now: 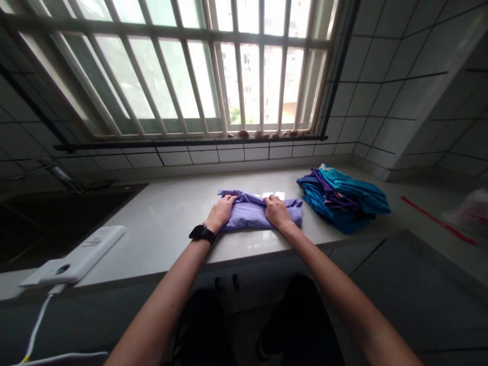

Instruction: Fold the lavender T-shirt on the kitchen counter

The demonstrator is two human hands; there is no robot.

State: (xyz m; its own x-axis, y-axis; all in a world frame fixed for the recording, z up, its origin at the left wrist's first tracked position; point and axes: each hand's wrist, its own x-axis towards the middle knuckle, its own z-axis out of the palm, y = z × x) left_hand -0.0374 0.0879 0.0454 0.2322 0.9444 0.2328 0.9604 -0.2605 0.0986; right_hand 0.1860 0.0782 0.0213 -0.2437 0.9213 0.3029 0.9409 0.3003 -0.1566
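A lilac cloth garment (249, 216), folded into a long narrow bundle, lies on the white countertop (160, 223) in front of me. Its far edge is rumpled and partly turned over. My left hand (221, 211), with a black watch on the wrist, grips the far left part of the cloth with curled fingers. Toward the right end, my right hand (277, 211) pinches the same far edge. What kind of garment it is cannot be made out. Right of it sits a pile of blue, teal and purple clothes (339, 195), apart from my hands.
A dark sink (23, 239) with a faucet (61, 173) is at the left. A white power bank (84, 256) with a cable rests at the counter's front edge. At the right lie a red strip (438, 219) and a clear plastic bag (473, 211). A barred window (190, 66) stands behind.
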